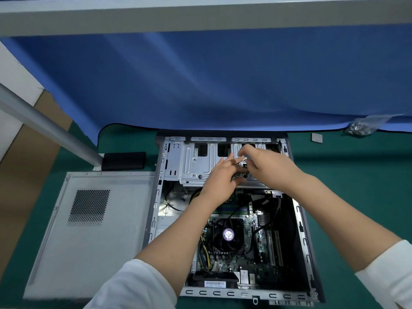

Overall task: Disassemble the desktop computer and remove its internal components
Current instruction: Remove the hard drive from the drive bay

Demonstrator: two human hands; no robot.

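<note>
Hands meet over the drive cage at the far end of the case, likely to free a fastening there. Your left hand has fingers half-spread, thumb curled near something dark; whether it grips is unclear. Your right hand pinches a small light part. The case lies open on the green surface, fan and board exposed, its side panel just beside it.

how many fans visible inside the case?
1: the CPU cooler fan with the purple label, on the motherboard between the two forearms. Others may be hidden behind the drive cage or arms.
</note>
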